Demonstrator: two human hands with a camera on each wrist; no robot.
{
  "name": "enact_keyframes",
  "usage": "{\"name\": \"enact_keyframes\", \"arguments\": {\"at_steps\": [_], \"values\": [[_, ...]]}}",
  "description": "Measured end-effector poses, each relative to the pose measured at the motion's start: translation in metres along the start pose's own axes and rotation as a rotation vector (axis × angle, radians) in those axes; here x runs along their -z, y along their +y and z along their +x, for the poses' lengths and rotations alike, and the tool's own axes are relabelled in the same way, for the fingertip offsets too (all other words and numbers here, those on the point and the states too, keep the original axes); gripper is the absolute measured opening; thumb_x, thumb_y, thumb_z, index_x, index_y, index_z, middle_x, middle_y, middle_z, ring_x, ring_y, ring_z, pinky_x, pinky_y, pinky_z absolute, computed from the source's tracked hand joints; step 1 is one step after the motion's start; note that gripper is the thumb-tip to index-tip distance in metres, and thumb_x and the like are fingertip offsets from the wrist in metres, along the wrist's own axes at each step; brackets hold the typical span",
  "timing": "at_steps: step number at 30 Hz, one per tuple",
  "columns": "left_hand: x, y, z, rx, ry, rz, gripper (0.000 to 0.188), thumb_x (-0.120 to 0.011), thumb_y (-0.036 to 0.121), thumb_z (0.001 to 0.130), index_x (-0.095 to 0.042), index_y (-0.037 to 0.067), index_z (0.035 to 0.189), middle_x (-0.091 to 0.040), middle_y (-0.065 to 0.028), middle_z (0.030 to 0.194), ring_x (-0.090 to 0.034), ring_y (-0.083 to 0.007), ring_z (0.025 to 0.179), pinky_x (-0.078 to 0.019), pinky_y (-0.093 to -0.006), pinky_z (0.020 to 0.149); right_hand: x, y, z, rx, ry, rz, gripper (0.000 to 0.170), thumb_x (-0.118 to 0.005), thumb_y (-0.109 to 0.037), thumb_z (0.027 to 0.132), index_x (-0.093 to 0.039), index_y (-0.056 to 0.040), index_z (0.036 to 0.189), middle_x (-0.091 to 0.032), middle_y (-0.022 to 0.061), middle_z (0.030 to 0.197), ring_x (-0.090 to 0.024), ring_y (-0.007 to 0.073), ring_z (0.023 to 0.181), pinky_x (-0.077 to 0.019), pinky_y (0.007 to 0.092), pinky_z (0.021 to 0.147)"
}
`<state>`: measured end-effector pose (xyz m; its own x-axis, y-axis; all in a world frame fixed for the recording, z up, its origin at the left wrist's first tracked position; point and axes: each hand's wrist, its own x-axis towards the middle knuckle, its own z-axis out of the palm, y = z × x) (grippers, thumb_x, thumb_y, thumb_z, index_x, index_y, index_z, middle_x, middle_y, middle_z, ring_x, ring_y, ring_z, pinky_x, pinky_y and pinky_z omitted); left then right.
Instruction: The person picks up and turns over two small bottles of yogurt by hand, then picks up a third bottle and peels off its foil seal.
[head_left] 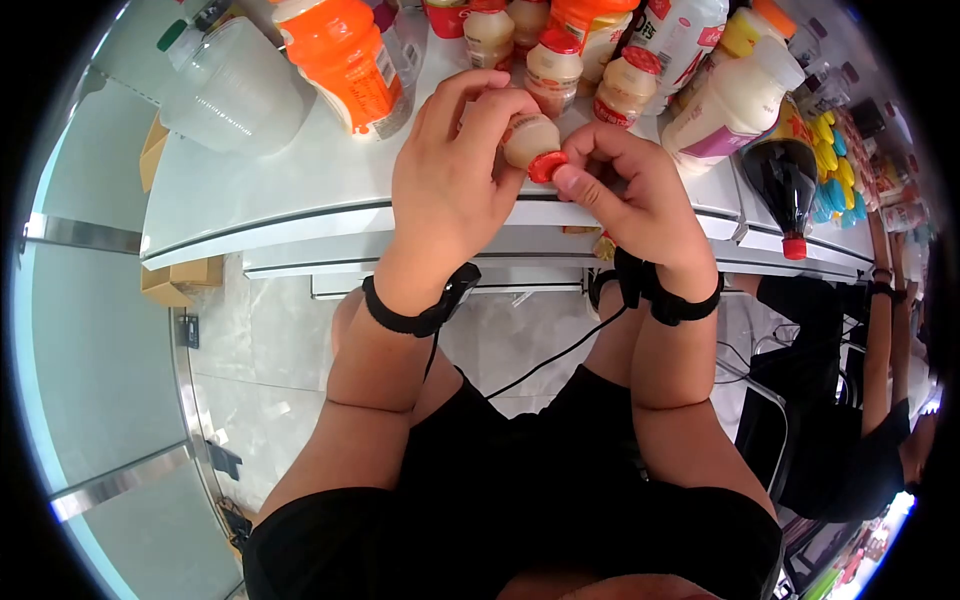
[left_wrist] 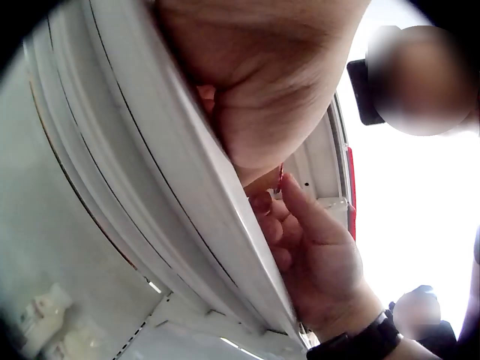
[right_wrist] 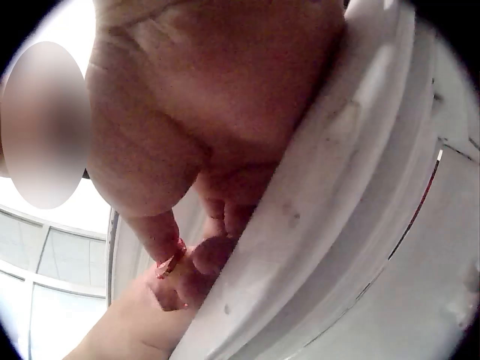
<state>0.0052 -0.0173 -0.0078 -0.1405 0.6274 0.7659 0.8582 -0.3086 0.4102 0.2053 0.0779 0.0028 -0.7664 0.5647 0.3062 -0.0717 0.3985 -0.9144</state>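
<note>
Head view showed a seated person working with both hands at the front edge of a white surface [head_left: 250,185]. The left hand [head_left: 450,155] had its grip closed round a small bottle [head_left: 531,140], fingers curled about the body. The bottle was tilted, its red lid [head_left: 547,167] directed toward the person and slightly to the right. It was held near the front edge; whether it touched the surface could not be determined. The right hand [head_left: 640,195] had its grip narrowed to a pinch, thumb and finger meeting at the lid. The lid sat at the mouth of the bottle.

Both wrist views confirmed the hands close together beside the edge, with most of the bottle hidden behind them.

Just beyond the hands stood a red-topped bottle [head_left: 553,75], with a second red-topped bottle [head_left: 626,90] to its right. An orange bottle [head_left: 340,60] and a clear jug [head_left: 235,105] stood to the left. On the right were a white bottle [head_left: 735,105] with a purple label and a cola bottle [head_left: 783,185], its red cap toward the person. Black bands encircled both wrists.
</note>
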Motion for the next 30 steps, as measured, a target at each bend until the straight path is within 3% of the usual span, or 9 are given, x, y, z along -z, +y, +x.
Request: {"name": "enact_keyframes", "arguments": {"at_steps": [8,11,14,18,21,30], "values": [[-0.0002,0.0008,-0.0013,0.027,-0.009,-0.004,0.053,-0.084,-0.001,0.075,-0.071,0.019,0.122,-0.064,-0.0060,0.139,-0.071,-0.0358,0.108,-0.0606,-0.0453,0.084,-0.0042,-0.0038,-0.0008,-0.009,0.064,-0.049,0.017,-0.083,-0.013,0.103,-0.073,-0.0004,0.098,-0.062,-0.0056,0.076,-0.052,0.0022,0.068,-0.0433,0.0220,0.061],[0.0000,0.0016,-0.0003,0.014,-0.001,0.008,0.053,-0.084,-0.002,0.075,-0.071,0.019,0.121,-0.065,-0.0060,0.138,-0.072,-0.0357,0.107,-0.0606,-0.0449,0.083,-0.0038,-0.0028,-0.0004,0.014,0.064,-0.066,0.016,-0.083,-0.012,0.103,-0.073,-0.0005,0.098,-0.062,-0.0062,0.076,-0.052,0.0018,0.068,-0.0424,0.0219,0.060],[0.0000,0.0025,-0.0004,0.018,-0.001,-0.002,0.053,-0.084,-0.002,0.074,-0.071,0.019,0.121,-0.065,-0.0062,0.138,-0.073,-0.0352,0.106,-0.0607,-0.0448,0.081,-0.0005,-0.0059,-0.0019,0.000,0.020,-0.066,0.014,-0.081,-0.010,0.104,-0.072,-0.0010,0.101,-0.067,-0.0056,0.087,-0.054,0.0007,0.074,-0.0427,0.0203,0.064],[0.0019,0.0041,-0.0003,0.021,-0.029,0.024,0.055,-0.089,-0.001,0.077,-0.069,0.013,0.126,-0.068,-0.0066,0.138,-0.075,-0.0312,0.108,-0.0629,-0.0401,0.085,-0.0043,-0.0042,-0.0006,0.049,0.071,-0.015,0.018,-0.086,-0.012,0.100,-0.073,-0.0014,0.095,-0.063,-0.0074,0.077,-0.052,0.0006,0.068,-0.0414,0.0206,0.059],[0.0006,0.0037,-0.0001,0.030,-0.016,0.002,0.053,-0.084,-0.002,0.074,-0.071,0.019,0.120,-0.066,-0.0064,0.138,-0.075,-0.0338,0.107,-0.0610,-0.0441,0.080,-0.0050,-0.0022,-0.0006,0.070,0.083,-0.007,0.018,-0.087,-0.012,0.100,-0.073,-0.0016,0.094,-0.063,-0.0075,0.078,-0.052,0.0003,0.068,-0.0410,0.0203,0.059],[0.0003,0.0030,-0.0006,0.015,-0.003,0.007,0.054,-0.085,-0.002,0.073,-0.071,0.019,0.121,-0.066,-0.0070,0.136,-0.075,-0.0332,0.106,-0.0610,-0.0430,0.079,-0.0053,-0.0027,0.0000,0.080,0.084,-0.041,0.018,-0.087,-0.012,0.099,-0.073,-0.0016,0.094,-0.064,-0.0067,0.079,-0.052,0.0003,0.067,-0.0408,0.0206,0.059]]}}
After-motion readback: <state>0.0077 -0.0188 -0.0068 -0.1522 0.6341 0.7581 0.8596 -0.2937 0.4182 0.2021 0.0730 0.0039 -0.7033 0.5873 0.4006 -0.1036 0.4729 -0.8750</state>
